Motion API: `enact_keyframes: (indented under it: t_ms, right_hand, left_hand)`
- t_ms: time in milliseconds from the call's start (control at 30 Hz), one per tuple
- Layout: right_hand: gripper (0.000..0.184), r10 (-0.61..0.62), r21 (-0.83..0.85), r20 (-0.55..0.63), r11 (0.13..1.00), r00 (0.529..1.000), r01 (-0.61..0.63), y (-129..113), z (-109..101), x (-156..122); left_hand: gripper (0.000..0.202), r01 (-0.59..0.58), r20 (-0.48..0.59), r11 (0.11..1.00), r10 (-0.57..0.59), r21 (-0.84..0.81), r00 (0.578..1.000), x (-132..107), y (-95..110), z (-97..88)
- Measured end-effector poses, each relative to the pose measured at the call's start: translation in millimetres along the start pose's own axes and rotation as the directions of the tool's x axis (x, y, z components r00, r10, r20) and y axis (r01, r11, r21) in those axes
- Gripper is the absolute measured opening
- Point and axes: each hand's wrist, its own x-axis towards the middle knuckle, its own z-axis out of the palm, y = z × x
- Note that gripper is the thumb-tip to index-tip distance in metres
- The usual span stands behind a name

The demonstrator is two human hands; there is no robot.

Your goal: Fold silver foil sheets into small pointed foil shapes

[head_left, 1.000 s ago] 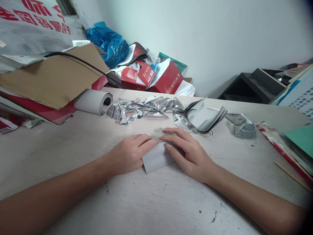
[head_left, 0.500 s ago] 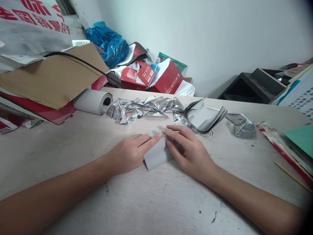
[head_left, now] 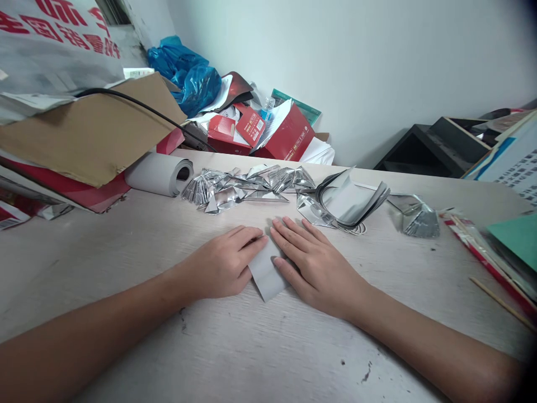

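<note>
A small grey-white sheet of paper [head_left: 265, 274] lies on the pale wooden table [head_left: 260, 347], mostly covered by my two hands. My left hand [head_left: 222, 263] rests on its left side with fingers loosely curled and fingertips pressing down. My right hand [head_left: 312, 263] lies flat on its right side, fingers stretched out and together. A corner of the sheet pokes out toward me between the hands. Just beyond lie several folded silver foil pieces [head_left: 235, 190] and a curled stack of foil sheets [head_left: 350, 201].
A roll of white paper [head_left: 161, 173] and a cardboard flap [head_left: 88, 129] with a black cable sit at the left. Red boxes [head_left: 268, 131] and a blue plastic bag [head_left: 188, 75] are piled at the back. Coloured paper and a thin wooden stick [head_left: 501, 302] lie at the right.
The sheet has turned so a corner points toward me. My right hand has flattened and shifted left over it; my left hand barely moved.
</note>
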Motion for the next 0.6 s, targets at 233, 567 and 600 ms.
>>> enact_keyframes:
  t_ms: [233,567,600]
  right_hand:
    - [0.057,0.025,0.021,0.053,0.999,0.998,-0.026,-0.3,-1.4,0.2]
    - [0.057,0.018,-0.007,0.021,1.000,1.000,-0.018,0.9,1.6,-0.9]
    - [0.057,0.017,-0.009,0.020,1.000,1.000,-0.017,1.0,1.8,-1.1]
  left_hand:
    - [0.037,-0.013,0.096,0.994,0.023,-0.110,0.995,4.5,3.3,-9.5]
    - [0.058,-0.070,0.026,0.985,0.075,-0.160,0.997,5.0,-1.5,-6.7]
    - [0.052,-0.063,0.024,0.986,0.067,-0.157,0.997,5.1,-1.3,-6.1]
